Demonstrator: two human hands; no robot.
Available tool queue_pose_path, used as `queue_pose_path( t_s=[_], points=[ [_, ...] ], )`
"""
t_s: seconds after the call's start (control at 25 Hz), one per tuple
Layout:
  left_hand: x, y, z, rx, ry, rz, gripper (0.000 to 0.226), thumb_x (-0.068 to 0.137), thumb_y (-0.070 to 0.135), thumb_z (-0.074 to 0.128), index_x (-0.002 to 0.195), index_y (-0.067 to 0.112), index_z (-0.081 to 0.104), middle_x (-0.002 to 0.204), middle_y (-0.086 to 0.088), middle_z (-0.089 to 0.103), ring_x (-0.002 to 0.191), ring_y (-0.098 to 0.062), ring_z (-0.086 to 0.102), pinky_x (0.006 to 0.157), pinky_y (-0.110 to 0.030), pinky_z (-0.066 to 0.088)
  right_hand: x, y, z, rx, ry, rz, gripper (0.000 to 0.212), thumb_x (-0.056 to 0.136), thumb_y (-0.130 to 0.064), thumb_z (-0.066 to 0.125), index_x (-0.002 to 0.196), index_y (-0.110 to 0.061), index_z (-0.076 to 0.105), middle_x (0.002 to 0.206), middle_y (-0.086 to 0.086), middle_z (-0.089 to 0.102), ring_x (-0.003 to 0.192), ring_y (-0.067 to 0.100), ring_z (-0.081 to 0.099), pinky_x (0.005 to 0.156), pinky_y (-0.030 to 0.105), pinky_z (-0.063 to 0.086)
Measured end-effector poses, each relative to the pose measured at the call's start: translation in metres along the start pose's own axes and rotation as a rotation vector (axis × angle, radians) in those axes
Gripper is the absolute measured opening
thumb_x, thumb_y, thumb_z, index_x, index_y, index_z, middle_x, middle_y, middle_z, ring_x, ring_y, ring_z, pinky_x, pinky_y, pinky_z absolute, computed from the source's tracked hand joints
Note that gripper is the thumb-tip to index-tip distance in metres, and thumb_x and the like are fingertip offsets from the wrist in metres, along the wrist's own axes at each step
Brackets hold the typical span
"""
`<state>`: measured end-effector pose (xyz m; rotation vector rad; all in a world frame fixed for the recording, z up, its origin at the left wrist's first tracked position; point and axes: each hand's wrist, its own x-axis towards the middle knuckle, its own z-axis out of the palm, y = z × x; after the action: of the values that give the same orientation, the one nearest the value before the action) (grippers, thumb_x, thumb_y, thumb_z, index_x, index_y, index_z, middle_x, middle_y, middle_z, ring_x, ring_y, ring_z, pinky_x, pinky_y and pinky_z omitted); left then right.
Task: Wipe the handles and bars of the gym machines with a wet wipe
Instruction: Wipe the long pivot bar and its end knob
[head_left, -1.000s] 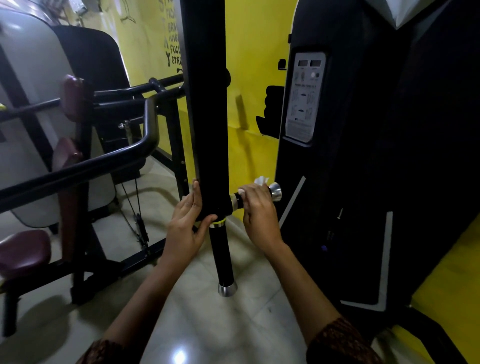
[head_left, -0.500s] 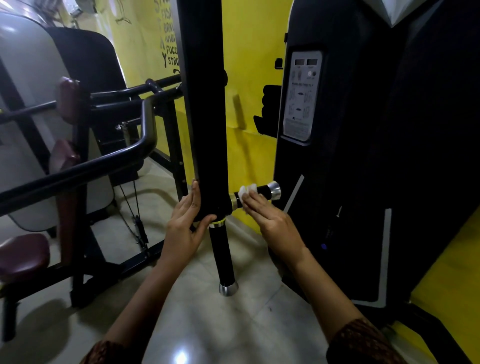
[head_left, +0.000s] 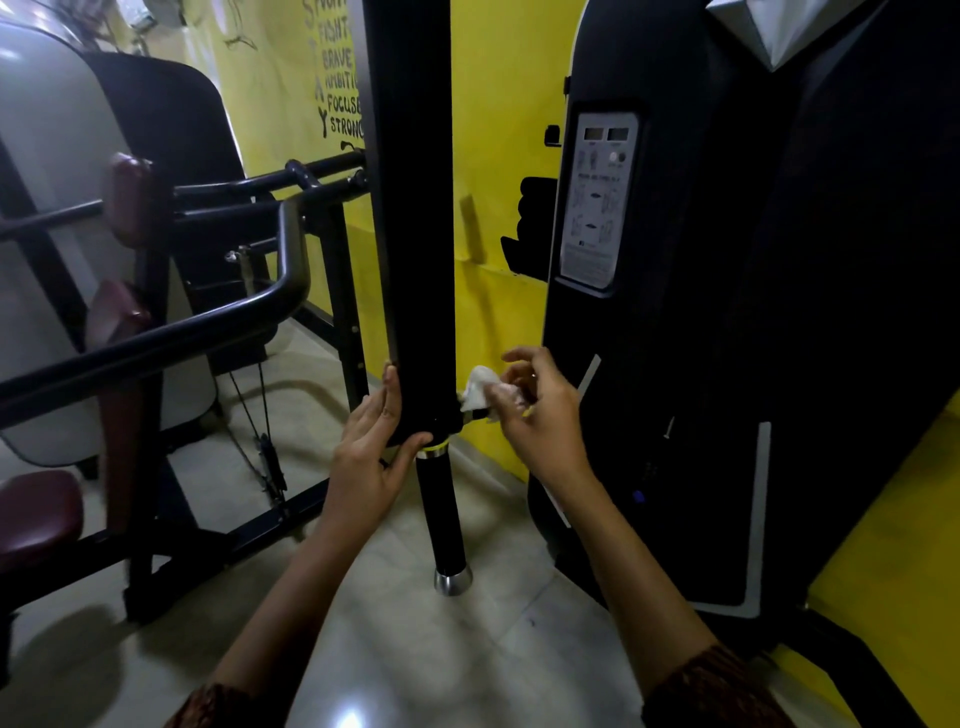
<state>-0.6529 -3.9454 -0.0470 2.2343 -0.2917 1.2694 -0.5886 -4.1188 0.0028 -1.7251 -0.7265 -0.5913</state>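
White wet wipe (head_left: 479, 391) sits bunched against the right side of the black upright bar (head_left: 415, 208), at its lower end. The right hand (head_left: 545, 415) pinches the wipe between thumb and curled fingers, index finger lifted, and hides most of the short side handle that juts out rightward there. The left hand (head_left: 371, 452) grips the bar's left side, fingers lying up along it and thumb hooked across the near face. The bar's long axis is vertical. Below it the thinner lower handle (head_left: 441, 509) points straight down, ending in a chrome cap (head_left: 453, 581) near the pale floor (head_left: 467, 665).
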Motion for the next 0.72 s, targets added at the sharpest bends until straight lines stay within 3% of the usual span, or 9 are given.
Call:
queue_pose_path(
  t_s=[0.08,0.16,0.28,0.36,0.44,0.56,0.72],
  points=[
    [0.0,0.0,-0.001,-0.001,-0.003,0.004,0.076,0.084,0.029,0.055,0.147,0.026,0.013,0.14,-0.009,0.037,0.125,-0.019,0.039,0.106,-0.014,0.027,0.003,0.006,0.011,-0.153,0.102,-0.036,0.012,0.078,-0.004,0.064,0.09,-0.003,0.061,0.083,0.003,0.062,0.079,0.024,0.061,0.07,0.039,0.052],
    [0.001,-0.001,-0.002,-0.006,-0.002,0.003,0.077,0.084,0.029,0.056,0.147,0.027,0.013,0.14,-0.008,0.037,0.125,-0.015,0.039,0.106,-0.013,0.028,0.001,0.013,0.02,-0.264,0.094,-0.12,0.016,0.078,0.0,0.057,0.09,-0.001,0.067,0.097,0.015,0.068,0.092,0.032,0.064,0.08,0.041,0.05],
    [0.0,-0.002,-0.001,-0.012,0.012,0.004,0.076,0.083,0.028,0.056,0.147,0.026,0.015,0.141,-0.007,0.034,0.127,-0.012,0.036,0.107,-0.011,0.027,-0.007,0.018,0.028,-0.326,-0.16,-0.2,0.037,0.081,0.004,0.047,0.115,0.002,0.06,0.125,0.021,0.058,0.122,0.036,0.049,0.106,0.035,0.031],
    [0.0,-0.002,0.0,-0.01,0.019,0.008,0.075,0.084,0.028,0.057,0.147,0.024,0.016,0.14,-0.006,0.034,0.128,-0.011,0.034,0.107,-0.011,0.026,-0.008,0.017,0.026,-0.415,-0.293,-0.243,0.041,0.086,0.0,0.044,0.126,0.002,0.052,0.133,0.018,0.052,0.13,0.038,0.039,0.109,0.045,0.025],
    [0.0,-0.002,0.0,-0.007,0.014,-0.001,0.076,0.084,0.028,0.056,0.147,0.026,0.015,0.14,-0.007,0.035,0.129,-0.011,0.034,0.107,-0.011,0.025,-0.001,0.017,0.021,-0.482,-0.404,-0.287,0.046,0.084,-0.001,0.039,0.128,-0.001,0.052,0.133,0.015,0.053,0.126,0.04,0.043,0.103,0.049,0.033],
    [0.0,-0.001,-0.001,-0.008,0.003,-0.008,0.076,0.084,0.029,0.056,0.147,0.027,0.013,0.141,-0.009,0.035,0.129,-0.012,0.034,0.108,-0.011,0.025,0.014,0.022,0.01,-0.444,-0.49,-0.289,0.045,0.079,0.007,0.04,0.117,-0.001,0.062,0.121,0.014,0.062,0.109,0.037,0.053,0.09,0.043,0.044],
    [0.0,-0.001,0.0,-0.017,0.004,-0.005,0.076,0.084,0.028,0.056,0.147,0.028,0.013,0.141,-0.01,0.036,0.129,-0.011,0.034,0.108,-0.011,0.025,0.017,0.026,-0.003,-0.463,-0.364,-0.173,0.04,0.076,0.018,0.055,0.112,0.003,0.064,0.116,0.017,0.064,0.109,0.037,0.054,0.094,0.041,0.043]
  ],
)
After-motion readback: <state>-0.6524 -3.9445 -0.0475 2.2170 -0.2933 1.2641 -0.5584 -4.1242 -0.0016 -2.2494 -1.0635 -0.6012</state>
